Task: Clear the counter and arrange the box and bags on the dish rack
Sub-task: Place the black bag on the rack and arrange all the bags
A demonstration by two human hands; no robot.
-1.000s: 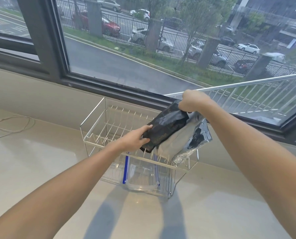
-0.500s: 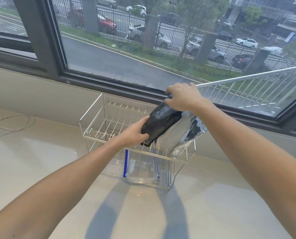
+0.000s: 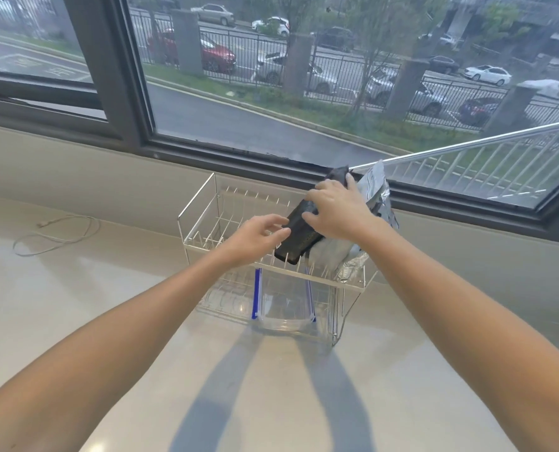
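The right hand [image 3: 335, 213] lies flat, fingers spread, pressing the black bag [image 3: 299, 234] without gripping it. The left hand [image 3: 257, 234] is open, fingertips just at the bag's lower edge. The bag leans on a silver bag [image 3: 377, 194] at the dish rack's [image 3: 199, 203] right end; a clear box [image 3: 284, 303] sits beneath. Best to steady both bags upright between the wires before letting go, or they may slump.

Black bag [image 3: 299, 238] leans tilted on the white wire rack's [image 3: 199, 210] upper tier, right side, against a silver foil bag [image 3: 374, 190] standing behind it. Clear box [image 3: 283, 303] with blue clips sits on the lower tier, below the bags.
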